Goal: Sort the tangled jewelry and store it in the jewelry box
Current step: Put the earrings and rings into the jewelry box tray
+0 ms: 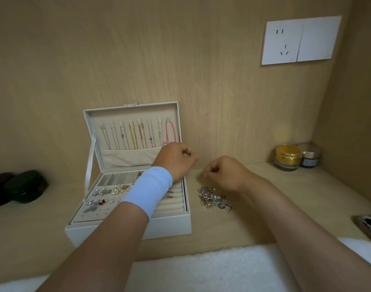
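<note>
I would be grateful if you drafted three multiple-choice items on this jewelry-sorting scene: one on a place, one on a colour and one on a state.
1. Where is the tangled jewelry pile?
A. in the lid's pocket
B. on the desk, right of the jewelry box
C. on the box's ring rolls

2. What colour is the wristband on the left forearm?
A. red
B. black
C. light blue

3. How is the box's lid?
A. shut
B. open, standing upright
C. removed, lying flat

Answers:
1 B, the pile sits on bare wood beside the box.
2 C, the band is pale blue.
3 B, the lid stands up, showing the hung necklaces.
</note>
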`<state>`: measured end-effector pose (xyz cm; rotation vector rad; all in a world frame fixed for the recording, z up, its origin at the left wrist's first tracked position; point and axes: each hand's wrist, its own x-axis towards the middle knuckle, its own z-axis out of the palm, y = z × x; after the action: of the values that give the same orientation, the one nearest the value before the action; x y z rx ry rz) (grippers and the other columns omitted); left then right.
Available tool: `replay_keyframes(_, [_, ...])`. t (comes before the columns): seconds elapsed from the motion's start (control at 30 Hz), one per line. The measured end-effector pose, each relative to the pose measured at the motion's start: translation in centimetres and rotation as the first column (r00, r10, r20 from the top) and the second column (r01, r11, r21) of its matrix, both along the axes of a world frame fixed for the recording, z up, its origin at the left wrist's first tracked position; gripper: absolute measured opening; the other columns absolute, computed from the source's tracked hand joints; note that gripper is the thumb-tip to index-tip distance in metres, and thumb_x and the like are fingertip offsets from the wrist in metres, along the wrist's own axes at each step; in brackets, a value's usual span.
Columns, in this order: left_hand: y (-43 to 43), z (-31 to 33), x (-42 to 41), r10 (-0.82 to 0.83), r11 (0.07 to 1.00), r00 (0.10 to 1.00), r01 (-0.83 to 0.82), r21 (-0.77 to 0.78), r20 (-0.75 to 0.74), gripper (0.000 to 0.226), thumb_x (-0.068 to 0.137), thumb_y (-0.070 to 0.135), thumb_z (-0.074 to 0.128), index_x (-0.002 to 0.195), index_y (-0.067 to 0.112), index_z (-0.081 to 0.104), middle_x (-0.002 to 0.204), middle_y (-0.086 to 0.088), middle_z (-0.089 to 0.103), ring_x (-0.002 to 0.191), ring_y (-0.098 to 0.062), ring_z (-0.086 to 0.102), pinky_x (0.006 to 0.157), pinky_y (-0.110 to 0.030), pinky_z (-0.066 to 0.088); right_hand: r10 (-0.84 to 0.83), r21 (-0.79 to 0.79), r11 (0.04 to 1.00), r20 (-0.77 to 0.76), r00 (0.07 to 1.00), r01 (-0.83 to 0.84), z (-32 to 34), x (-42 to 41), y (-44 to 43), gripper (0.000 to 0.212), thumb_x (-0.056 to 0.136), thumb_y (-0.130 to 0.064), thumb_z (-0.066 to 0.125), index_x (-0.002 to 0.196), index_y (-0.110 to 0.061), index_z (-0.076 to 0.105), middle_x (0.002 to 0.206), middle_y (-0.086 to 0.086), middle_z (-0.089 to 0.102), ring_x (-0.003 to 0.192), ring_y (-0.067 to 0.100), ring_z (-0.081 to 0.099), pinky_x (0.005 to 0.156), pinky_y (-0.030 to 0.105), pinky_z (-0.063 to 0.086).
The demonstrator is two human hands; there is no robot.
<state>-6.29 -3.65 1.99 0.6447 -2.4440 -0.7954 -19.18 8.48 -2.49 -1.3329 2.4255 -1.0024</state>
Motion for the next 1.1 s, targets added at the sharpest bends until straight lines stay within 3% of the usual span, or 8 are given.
replay_keyframes(0.2, [0.0, 0.0, 0.8, -0.035, 0.999, 0.999, 0.035, -0.026, -0.007, 0.023, 0.095, 0.025, 0.058, 0.077, 0.021, 0.071, 0.067, 0.015, 0.063, 0.068, 0.003, 0.057, 0.065, 0.008, 0.026, -0.004, 0.152, 0.988, -0.163, 0.987, 0.029, -0.3, 0.8, -0.3, 0.011, 0.082, -0.041, 0.077, 0.08, -0.03, 0.079, 0.082, -0.013, 0.075, 0.079, 0.006, 0.067, 0.08, 0.031, 0.056])
replay_keyframes(0.3, [0.0, 0.0, 0.7, -0.064, 0.998, 0.997, 0.064, -0.008, -0.049, 0.021, 0.093, 0.025, 0.065, 0.075, 0.021, 0.073, 0.058, 0.02, 0.059, 0.058, 0.011, 0.053, 0.059, -0.005, 0.034, -0.005, 0.172, 0.984, -0.228, 0.974, 0.046, -0.3, 1.1, -0.2, 0.015, 0.085, -0.04, 0.074, 0.08, -0.026, 0.077, 0.082, -0.01, 0.074, 0.079, 0.01, 0.066, 0.076, 0.032, 0.055])
replay_keyframes(0.4, [0.2, 0.1, 0.7, -0.095, 0.995, 0.991, 0.098, 0.03, -0.094, 0.011, 0.092, 0.024, 0.067, 0.087, 0.02, 0.076, 0.071, 0.019, 0.064, 0.069, 0.008, 0.056, 0.071, -0.013, 0.041, -0.023, 0.127, 0.991, -0.228, 0.973, 0.053, 0.0, 1.5, -0.3, 0.017, 0.088, -0.036, 0.066, 0.079, -0.023, 0.072, 0.081, -0.008, 0.071, 0.079, 0.014, 0.065, 0.074, 0.033, 0.055])
replay_keyframes(0.5, [0.1, 0.1, 0.9, -0.099, 0.991, 0.989, 0.108, 0.076, -0.107, 0.013, 0.092, 0.025, 0.067, 0.101, 0.021, 0.077, 0.082, 0.017, 0.067, 0.081, -0.001, 0.06, 0.084, -0.021, 0.046, -0.079, -0.027, 0.997, -0.1, 0.992, 0.077, 0.5, 1.2, -0.3, 0.02, 0.088, -0.035, 0.061, 0.078, -0.021, 0.069, 0.079, -0.006, 0.071, 0.077, 0.014, 0.066, 0.076, 0.038, 0.056])
replay_keyframes(0.63, [-0.3, 0.0, 1.8, -0.072, 0.982, 0.988, 0.094, 0.164, -0.139, 0.012, 0.093, 0.023, 0.067, 0.099, 0.026, 0.077, 0.071, 0.01, 0.064, 0.064, -0.004, 0.055, 0.074, -0.027, 0.047, -0.015, -0.256, 0.964, 0.232, 0.973, 0.075, 2.6, 2.3, -0.3, 0.031, 0.097, -0.027, 0.062, 0.083, 0.0, 0.066, 0.075, 0.004, 0.063, 0.052, 0.009, 0.049, 0.058, 0.027, 0.043])
replay_keyframes(0.77, [-0.2, 0.6, 3.4, -0.082, 0.932, 0.967, 0.159, 0.325, -0.24, 0.014, 0.091, 0.014, 0.07, 0.098, 0.022, 0.078, 0.073, -0.011, 0.07, 0.059, -0.012, 0.06, 0.055, -0.026, 0.049, 0.116, -0.338, 0.939, 0.493, 0.862, 0.067, 4.6, 4.6, -0.4, 0.025, 0.1, -0.026, 0.06, 0.081, -0.01, 0.065, 0.071, 0.002, 0.057, 0.043, 0.008, 0.039, 0.04, 0.018, 0.028])
replay_keyframes(0.93, [0.0, 1.5, 6.9, -0.07, 0.841, 0.924, 0.257, 0.476, -0.376, 0.02, 0.091, 0.005, 0.067, 0.108, 0.013, 0.075, 0.071, 0.002, 0.072, 0.051, -0.007, 0.056, 0.045, -0.017, 0.041, 0.217, -0.36, 0.929, 0.709, 0.671, 0.079, 5.7, 7.0, -1.1, 0.021, 0.098, -0.029, 0.062, 0.094, -0.009, 0.066, 0.079, -0.001, 0.064, 0.048, 0.008, 0.04, 0.039, 0.019, 0.018])
replay_keyframes(1.1, [-0.7, 1.3, 11.2, 0.003, 0.862, 0.908, 0.21, 0.461, -0.42, 0.015, 0.088, 0.005, 0.07, 0.099, 0.012, 0.077, 0.056, 0.0, 0.064, 0.044, -0.006, 0.049, 0.047, -0.019, 0.042, 0.267, -0.325, 0.946, 0.817, 0.51, 0.024, 5.9, 10.6, -1.9, 0.015, 0.096, -0.026, 0.064, 0.093, -0.011, 0.066, 0.074, -0.002, 0.063, 0.046, 0.006, 0.037, 0.037, 0.017, 0.017])
